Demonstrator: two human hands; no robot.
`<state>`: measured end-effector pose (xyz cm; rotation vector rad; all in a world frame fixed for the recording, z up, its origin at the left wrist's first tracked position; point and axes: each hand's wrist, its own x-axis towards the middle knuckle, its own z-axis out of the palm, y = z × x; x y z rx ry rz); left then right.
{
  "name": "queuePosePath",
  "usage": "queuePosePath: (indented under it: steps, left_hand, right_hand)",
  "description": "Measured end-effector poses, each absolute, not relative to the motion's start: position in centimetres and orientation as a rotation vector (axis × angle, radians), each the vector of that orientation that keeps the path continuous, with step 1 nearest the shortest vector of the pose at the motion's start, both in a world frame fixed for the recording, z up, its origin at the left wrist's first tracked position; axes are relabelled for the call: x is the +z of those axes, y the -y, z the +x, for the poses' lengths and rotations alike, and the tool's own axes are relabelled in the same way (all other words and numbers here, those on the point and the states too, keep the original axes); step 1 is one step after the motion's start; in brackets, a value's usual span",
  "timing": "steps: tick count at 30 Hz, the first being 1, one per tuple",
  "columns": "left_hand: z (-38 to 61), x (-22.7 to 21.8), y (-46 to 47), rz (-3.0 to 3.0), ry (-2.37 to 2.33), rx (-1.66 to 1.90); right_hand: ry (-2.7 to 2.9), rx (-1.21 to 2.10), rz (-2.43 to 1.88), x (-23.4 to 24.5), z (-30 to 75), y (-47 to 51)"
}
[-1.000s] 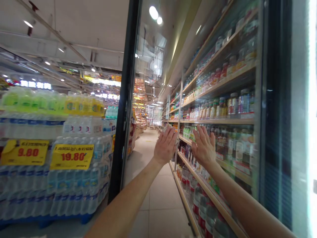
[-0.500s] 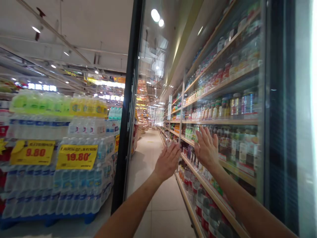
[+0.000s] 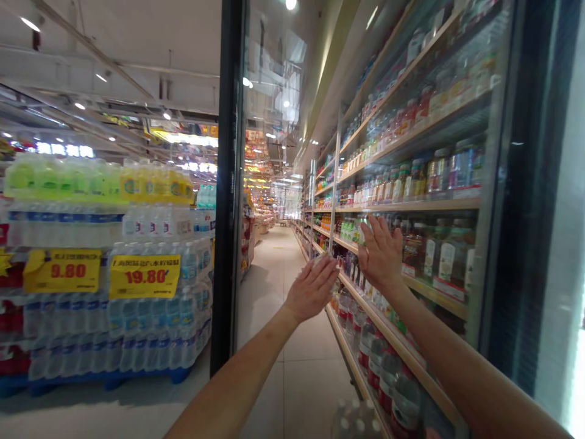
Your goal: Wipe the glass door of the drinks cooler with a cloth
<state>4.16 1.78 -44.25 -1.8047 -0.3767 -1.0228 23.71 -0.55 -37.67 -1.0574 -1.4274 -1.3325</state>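
My left hand [image 3: 313, 288] is stretched out flat, fingers close together and pointing up to the right, in front of a glass door pane [image 3: 269, 73]. A small pale patch shows just past its fingertips; I cannot make out what it is. Right of it, my right hand [image 3: 380, 253] is raised with its fingers spread and nothing in it. Both palms face the glass, but whether they touch it I cannot tell. Through or in the pane appear shelves [image 3: 411, 206] with rows of drink bottles [image 3: 450, 250].
A black door frame [image 3: 226, 183] stands upright left of my hands. Beyond it, packs of bottled water [image 3: 146, 317] are stacked on a blue pallet [image 3: 114, 381], with yellow price signs [image 3: 144, 276]. Dark upright edging [image 3: 525, 183] is at the right. Pale bottle tops [image 3: 356, 417] show low down.
The view has shifted, so the black frame sits further left and the shelves higher. Both hands appear slightly higher in the picture, with their poses much the same.
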Motion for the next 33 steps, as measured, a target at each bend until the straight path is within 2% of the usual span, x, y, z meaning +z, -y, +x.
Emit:
queuePosePath:
  steps: [5,8,12,15,21,28,33]
  left_hand:
    - [4.1,-41.8,-2.0,-1.747,0.516,-1.206]
    - [5.1,-41.9,-1.8,-1.712,0.561,-1.275]
    - [6.1,-44.1,-1.5,-1.809,0.339,-1.013]
    - [5.3,-43.8,-1.8,-1.83,0.232,-0.908]
    - [4.3,-39.7,-2.4,-1.636,0.611,-1.34]
    - [5.9,-41.9,-1.9,-1.792,0.365,-1.017]
    - [7.7,-38.7,-2.3,-1.712,0.568,-1.267]
  right_hand:
    - [1.419,-1.324,-1.056,-37.7,23.7,0.6]
    - [1.424,-1.32,-1.059,-37.7,23.7,0.6]
    - [1.419,-1.318,-1.05,-37.7,23.7,0.7]
    - [1.42,-1.331,-1.05,-37.7,23.7,0.7]
    - [1.401,-1.339,-1.051,-37.8,23.4,0.8]
    - [1.514,-1.383,-1.06,-37.3,25.1,1.1]
    - [1.353,-1.366,-1.097,-37.2,27.0,1.1]
